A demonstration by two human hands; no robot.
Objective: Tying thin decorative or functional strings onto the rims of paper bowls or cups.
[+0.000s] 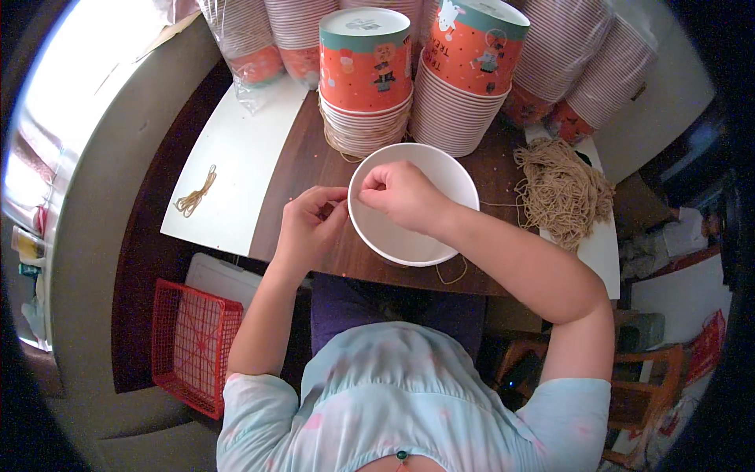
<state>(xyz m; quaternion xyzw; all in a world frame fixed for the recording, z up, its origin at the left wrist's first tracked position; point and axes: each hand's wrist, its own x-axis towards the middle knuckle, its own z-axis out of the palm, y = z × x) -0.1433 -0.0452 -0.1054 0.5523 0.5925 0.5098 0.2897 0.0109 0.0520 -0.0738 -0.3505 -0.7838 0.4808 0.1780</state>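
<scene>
A white paper bucket (425,236) lies tilted on the brown table (303,169), its open mouth facing me. My right hand (399,193) reaches over the bucket's left rim, fingers pinched at the edge, seemingly on a thin tan string too small to make out. My left hand (308,223) is just outside the same rim, fingertips pinched against it. A loose tan string loop (452,273) lies under the bucket at the table's front edge.
Two stacks of orange printed buckets (366,79) (464,86) stand behind the white one, with plastic-wrapped stacks (259,39) further back. A pile of tan strings (562,189) lies right; a few strings (195,193) rest on a white board (236,165) left. A red basket (193,346) sits on the floor.
</scene>
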